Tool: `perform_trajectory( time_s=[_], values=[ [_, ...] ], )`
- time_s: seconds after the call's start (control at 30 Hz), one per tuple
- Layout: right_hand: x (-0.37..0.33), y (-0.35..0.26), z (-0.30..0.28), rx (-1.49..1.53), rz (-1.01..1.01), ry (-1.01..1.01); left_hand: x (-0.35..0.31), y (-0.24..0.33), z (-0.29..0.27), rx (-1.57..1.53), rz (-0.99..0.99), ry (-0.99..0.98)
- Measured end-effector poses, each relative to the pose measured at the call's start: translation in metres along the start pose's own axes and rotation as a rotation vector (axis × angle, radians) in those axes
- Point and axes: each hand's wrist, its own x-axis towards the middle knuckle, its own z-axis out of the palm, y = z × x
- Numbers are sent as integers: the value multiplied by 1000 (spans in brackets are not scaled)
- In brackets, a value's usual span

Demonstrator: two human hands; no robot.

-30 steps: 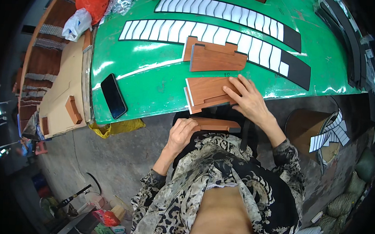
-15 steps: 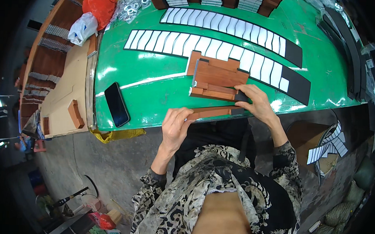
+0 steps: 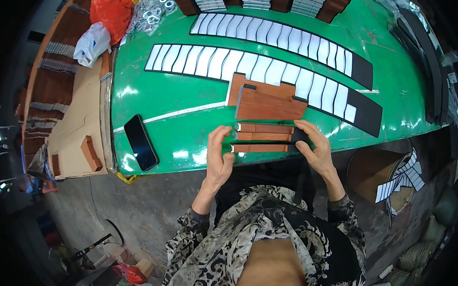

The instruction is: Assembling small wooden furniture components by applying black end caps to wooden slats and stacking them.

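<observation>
Reddish-brown wooden pieces stand on edge side by side near the front edge of the green table. My right hand is closed round their black right ends, fingers behind and thumb in front. At their left ends my left hand is open, thumb and fingers apart, holding nothing. In front of the group is another wooden piece with a dark top edge. Just behind lie flat wooden pieces, stacked and overlapping, with small black parts on them.
Two black strips with white wavy stickers lie behind the stack. A phone rests at the left. Red bag, white bag and bagged metal rings sit back left. Dark strips line the right edge.
My left hand has let go of the front piece's left end and opened. That piece now stands beside the others, which have come nearer and apart from the flat stack, with my right hand round them.
</observation>
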Motion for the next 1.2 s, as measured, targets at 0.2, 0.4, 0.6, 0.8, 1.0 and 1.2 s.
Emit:
perform_trajectory(
  time_s=[0.2,0.4,0.6,0.8,1.0,1.2],
  values=[
    [11,-7,-8,-26,189,89,55,15,-10,-39,-238,-230],
    [19,-3,-12,58,268,123,74,13,2,-40,-196,-196],
    [28,5,-15,103,300,162,78,8,7,-79,-257,-145],
    [44,24,-78,-210,180,383,70,2,7,-267,-351,-211],
    [103,84,-153,-687,496,346,68,-15,7,-198,-253,-214],
    [128,113,-167,-858,546,132,66,-19,10,-220,-239,-204]
  ],
)
